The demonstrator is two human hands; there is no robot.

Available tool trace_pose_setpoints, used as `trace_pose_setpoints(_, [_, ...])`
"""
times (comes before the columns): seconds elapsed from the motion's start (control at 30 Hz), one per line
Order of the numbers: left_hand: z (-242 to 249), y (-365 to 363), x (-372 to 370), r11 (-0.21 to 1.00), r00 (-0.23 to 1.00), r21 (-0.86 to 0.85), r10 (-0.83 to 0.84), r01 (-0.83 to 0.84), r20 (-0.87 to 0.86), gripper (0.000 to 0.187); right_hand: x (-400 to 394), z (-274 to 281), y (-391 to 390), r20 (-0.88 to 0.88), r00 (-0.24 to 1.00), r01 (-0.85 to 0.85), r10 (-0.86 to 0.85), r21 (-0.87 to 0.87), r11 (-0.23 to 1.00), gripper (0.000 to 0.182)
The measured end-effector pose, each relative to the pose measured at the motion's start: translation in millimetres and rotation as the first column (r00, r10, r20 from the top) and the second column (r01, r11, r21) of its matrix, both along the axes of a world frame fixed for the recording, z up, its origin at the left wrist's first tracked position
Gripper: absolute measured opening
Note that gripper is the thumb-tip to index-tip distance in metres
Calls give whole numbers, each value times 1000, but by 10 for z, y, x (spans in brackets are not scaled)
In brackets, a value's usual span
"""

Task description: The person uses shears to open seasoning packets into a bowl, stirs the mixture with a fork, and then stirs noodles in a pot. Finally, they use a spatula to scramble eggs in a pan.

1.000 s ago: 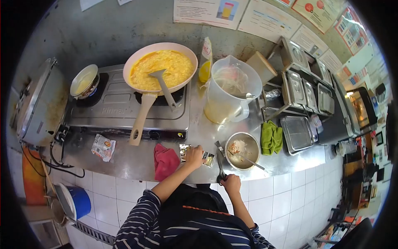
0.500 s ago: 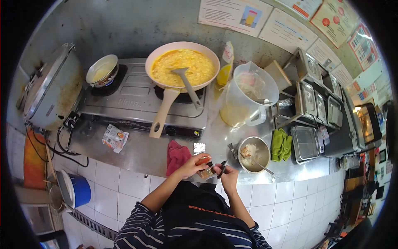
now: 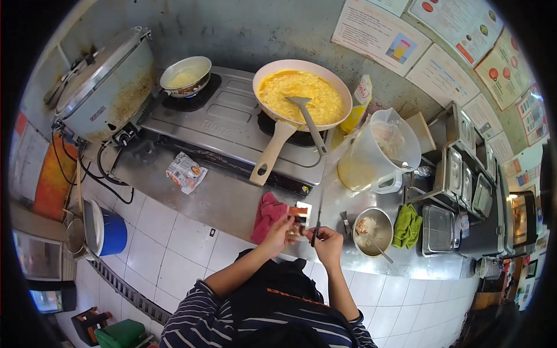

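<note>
nearing scissors [image 3: 315, 233] now: lifted packet [image 3: 299, 213]

Bare-handed, a person [image 3: 272, 316] holds the left hand [image 3: 277, 236] and right hand [image 3: 326, 243] just beside each other at the near side of the scene. The left forearm [image 3: 239, 275] slants far and right into a close pinch; the right forearm [image 3: 342, 289] reaches far and slightly left, ending in a curled grip.
</note>
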State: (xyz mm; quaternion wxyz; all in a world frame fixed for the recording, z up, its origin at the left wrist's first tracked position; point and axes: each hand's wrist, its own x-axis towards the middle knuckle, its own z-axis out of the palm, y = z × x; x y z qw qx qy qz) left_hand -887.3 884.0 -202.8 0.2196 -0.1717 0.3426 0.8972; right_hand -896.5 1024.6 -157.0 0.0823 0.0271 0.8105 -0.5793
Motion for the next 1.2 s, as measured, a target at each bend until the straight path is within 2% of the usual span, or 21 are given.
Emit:
trace_pose_setpoints(0.03, [49, 33, -37, 989, 990, -34, 143, -143, 13, 21, 29, -37, 49, 42, 999, -36, 34, 47, 998, 20])
trace_pose_setpoints(0.07, [73, 53, -85, 957, 959, -70, 283, -281, 21, 20, 73, -52, 93, 42, 999, -22, 20, 53, 998, 20])
trace_pose_setpoints(0.13, [38, 49, -183, 953, 959, -102, 285, -284, -9, 19, 164, -77, 172, 82, 979, -201, 186, 241, 949, 31])
trace_pose_setpoints(0.17, [-24, 52, -219, 937, 943, -109, 322, -330, -90, 19, 205, -80, 189, 218, 958, -244, 189, 262, 934, 44])
trace_pose_setpoints(0.23, [-146, 77, -264, 914, 906, -119, 355, -388, -230, 18, 281, -62, 177, 219, 947, -297, 233, 331, 895, 51])
trace_pose_setpoints(0.27, [-168, 99, -255, 917, 910, -116, 350, -381, -225, 18, 328, -23, 152, 224, 932, -354, 285, 392, 849, 57])
trace_pose_setpoints(0.37, [-238, 170, -222, 925, 922, -151, 311, -350, -231, 16, 342, -14, 98, 200, 937, -345, 285, 420, 839, 58])
trace_pose_setpoints(0.57, [-320, 220, -128, 939, 923, -83, 307, -333, -231, 18, 343, -25, 121, 146, 953, -303, 266, 504, 809, 53])
trace_pose_setpoints(0.67, [-312, 195, -140, 928, 926, -126, 324, -351, -194, 22, 368, -4, 134, 104, 956, -286, 275, 551, 784, 54])
trace_pose_setpoints(0.73, [-326, 192, -156, 914, 913, -56, 395, -402, -102, 33, 382, 66, 127, 104, 955, -284, 276, 581, 763, 55])
trace_pose_setpoints(0.77, [-346, 190, -168, 912, 911, -55, 399, -405, -100, 33, 385, 90, 137, 115, 954, -287, 275, 603, 744, 54])
trace_pose_setpoints(0.83, [-387, 186, -188, 898, 906, -123, 420, -422, -45, 38, 400, 165, 130, 128, 952, -295, 278, 626, 722, 53])
trace_pose_setpoints(0.9, [-375, 179, -187, 904, 910, -101, 413, -415, -41, 38, 407, 255, 102, 150, 947, -306, 285, 700, 645, 53])
trace_pose_setpoints(1.03, [-309, 220, -178, 899, 902, -86, 432, -429, 10, 36, 435, 268, 64, 123, 954, -273, 272, 727, 629, 56])
trace_pose_setpoints(1.17, [-274, 241, -153, 895, 901, -102, 429, -433, -62, 34, 426, 341, -15, 65, 961, -227, 269, 741, 632, 58])
trace_pose_setpoints(1.2, [-273, 248, -137, 908, 909, -62, 410, -415, -79, 33, 425, 341, -32, 38, 963, -205, 268, 749, 630, 58])
